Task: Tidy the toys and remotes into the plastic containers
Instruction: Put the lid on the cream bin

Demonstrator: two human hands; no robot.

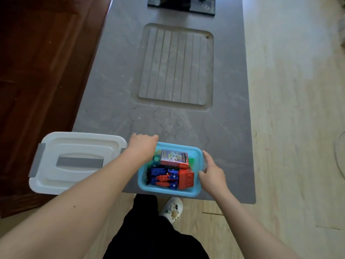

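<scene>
Low in the frame, near the front edge of the grey desk (pixel 115 101), we saw a blue tub (pixel 169 190) filled with toys: blue and red blocks (pixel 168 177), a red brick piece (pixel 185 179), some green pieces (pixel 156 158) and a small red picture box (pixel 174 158) lying on top toward the far side. Just left of it sat a white container (pixel 74 161) with its lid on, grey clips at the ends and a grey handle strip in the middle, partly overhanging the desk's left edge.

Our left hand (pixel 142 146) lay over the tub's far left corner, fingers curled down past the rim; we could not tell whether that grip actually closed on the rim. Our right hand (pixel 211 174) rested against the tub's right wall, fingers spread and only loosely bent, pressing flat with nothing enclosed.

Farther up the desk was a sunken grooved panel (pixel 175 66), and at the top edge a dark slab (pixel 181 6). Pale wooden floor (pixel 298 128) filled the right, and a dark red wooden surface the left.
</scene>
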